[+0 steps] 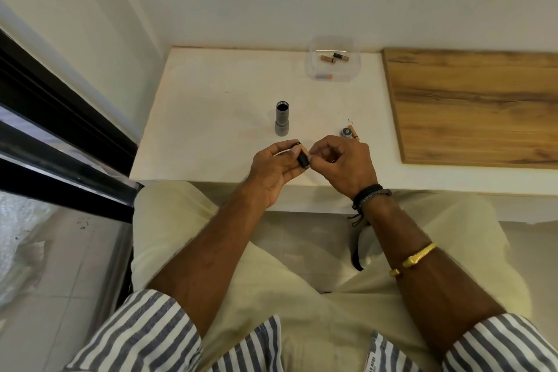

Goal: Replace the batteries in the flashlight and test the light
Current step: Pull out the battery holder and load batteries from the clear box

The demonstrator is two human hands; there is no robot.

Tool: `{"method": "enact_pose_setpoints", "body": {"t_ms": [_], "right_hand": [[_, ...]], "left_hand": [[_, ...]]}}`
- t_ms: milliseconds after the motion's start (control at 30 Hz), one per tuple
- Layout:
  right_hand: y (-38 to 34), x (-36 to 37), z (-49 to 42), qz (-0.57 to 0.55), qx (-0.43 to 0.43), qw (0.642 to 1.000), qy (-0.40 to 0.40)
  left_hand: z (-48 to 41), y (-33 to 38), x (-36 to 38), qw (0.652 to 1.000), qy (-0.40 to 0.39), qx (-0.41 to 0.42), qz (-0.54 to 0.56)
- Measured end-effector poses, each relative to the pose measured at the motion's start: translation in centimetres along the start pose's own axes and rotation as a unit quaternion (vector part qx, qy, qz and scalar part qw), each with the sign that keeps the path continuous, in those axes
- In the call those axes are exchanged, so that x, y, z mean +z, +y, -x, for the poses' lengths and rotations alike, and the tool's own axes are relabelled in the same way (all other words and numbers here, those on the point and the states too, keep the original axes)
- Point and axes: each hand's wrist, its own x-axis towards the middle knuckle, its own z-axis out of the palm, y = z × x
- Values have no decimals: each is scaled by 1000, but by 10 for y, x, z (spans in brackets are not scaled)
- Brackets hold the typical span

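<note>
The grey flashlight body (282, 122) stands upright on the white table (211, 106), its open end up and dark inside. My left hand (271, 169) grips a black battery holder (303, 157) over the table's front edge. My right hand (347, 164) pinches a copper-coloured battery (308, 158) at the holder's side. The flashlight's end cap (346, 132) lies on the table just beyond my right hand, with another battery (355, 133) beside it.
A clear plastic box (335, 60) at the back of the table holds three batteries. A wooden board (474, 106) covers the surface to the right. A black-framed glass panel (60, 136) runs along the left.
</note>
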Motion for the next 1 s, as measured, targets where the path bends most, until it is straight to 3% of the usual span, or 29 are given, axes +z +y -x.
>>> {"method": "enact_pose_setpoints", "body": {"t_ms": [200, 400, 533, 667, 1000], "right_hand": [[9, -2, -4, -91, 100, 991, 18], [34, -21, -18, -138, 188, 961, 149], [58, -31, -28, -62, 229, 947, 218], [74, -32, -32, 29, 234, 949, 209], [77, -22, -33, 97, 224, 954, 176]], "left_hand": [[-2, 0, -1, 999, 13, 26, -33], [-5, 0, -2, 1000, 7, -10, 25], [-4, -1, -3, 999, -15, -20, 32], [-4, 0, -3, 994, -54, -41, 86], [-2, 4, 2, 987, -106, -43, 117]]}}
